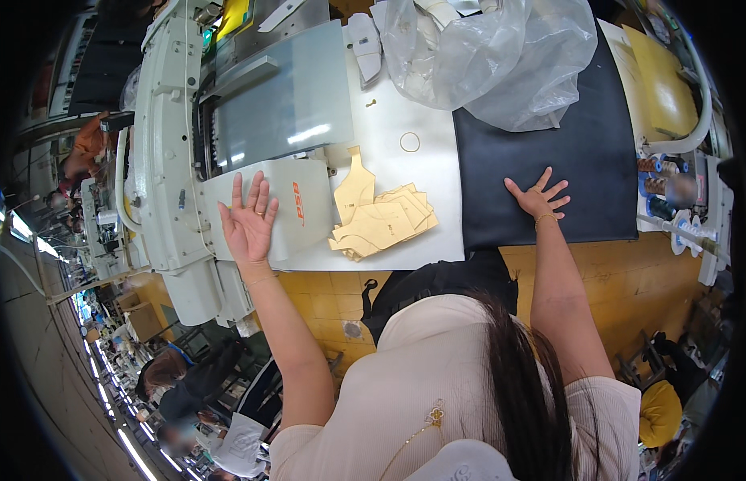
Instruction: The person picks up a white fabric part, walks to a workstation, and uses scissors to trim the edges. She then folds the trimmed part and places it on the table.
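Hands both empty, fingers splayed: left hand (249, 224) is palm up over the white machine cover (305, 228), can't tell if it touches, while right hand (538, 200) is palm down at the black mat (549, 152). Tan pattern pieces (385, 224) sit in a loose overlapping pile on the white tabletop (425, 188), between the hands and nearer the left, one narrow end poking out toward the far side. Thin tan ring (410, 142) lies beyond the pile, clear plastic bag (521, 72) farther back, partly over the mat.
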Motion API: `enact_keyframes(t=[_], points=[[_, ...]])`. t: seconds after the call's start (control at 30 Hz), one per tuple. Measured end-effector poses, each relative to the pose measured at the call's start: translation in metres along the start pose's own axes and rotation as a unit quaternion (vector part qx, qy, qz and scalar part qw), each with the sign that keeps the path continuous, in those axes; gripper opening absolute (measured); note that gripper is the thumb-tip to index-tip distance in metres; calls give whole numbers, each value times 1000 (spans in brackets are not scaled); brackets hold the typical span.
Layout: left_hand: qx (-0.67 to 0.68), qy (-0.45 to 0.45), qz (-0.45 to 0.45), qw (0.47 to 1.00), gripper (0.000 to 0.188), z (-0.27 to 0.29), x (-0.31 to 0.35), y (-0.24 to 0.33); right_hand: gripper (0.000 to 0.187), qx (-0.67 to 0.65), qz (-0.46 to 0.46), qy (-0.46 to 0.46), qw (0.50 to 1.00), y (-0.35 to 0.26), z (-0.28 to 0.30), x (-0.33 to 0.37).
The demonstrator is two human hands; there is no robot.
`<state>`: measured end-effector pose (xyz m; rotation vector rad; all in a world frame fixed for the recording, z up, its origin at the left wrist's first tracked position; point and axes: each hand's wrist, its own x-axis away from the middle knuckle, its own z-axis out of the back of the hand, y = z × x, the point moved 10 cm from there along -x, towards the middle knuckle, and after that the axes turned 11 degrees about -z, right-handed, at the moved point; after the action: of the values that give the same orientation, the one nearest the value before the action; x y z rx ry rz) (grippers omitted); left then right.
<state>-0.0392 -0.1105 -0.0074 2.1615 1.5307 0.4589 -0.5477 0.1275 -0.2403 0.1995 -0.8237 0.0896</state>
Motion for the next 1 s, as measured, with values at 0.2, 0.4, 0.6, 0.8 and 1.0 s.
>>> enact_keyframes(t=[0.2, 0.4, 0.6, 0.8, 1.0], points=[[-1, 10, -1, 1000, 60, 0, 0, 0, 126, 0, -1, 3, 1000, 0, 1, 1], [-9, 17, -6, 1000, 60, -1, 0, 0, 126, -5, -2, 1, 1000, 0, 1, 2], [-4, 11, -8, 1000, 60, -1, 0, 1, 127, -1, -3, 1, 1000, 0, 0, 1], [-7, 8, -8, 1000, 60, -1, 1, 1, 127, -1, -3, 4, 1000, 0, 0, 1], [-6, 8, -7, 1000, 60, 0, 0, 1, 126, -3, -2, 6, 1000, 0, -1, 0]])
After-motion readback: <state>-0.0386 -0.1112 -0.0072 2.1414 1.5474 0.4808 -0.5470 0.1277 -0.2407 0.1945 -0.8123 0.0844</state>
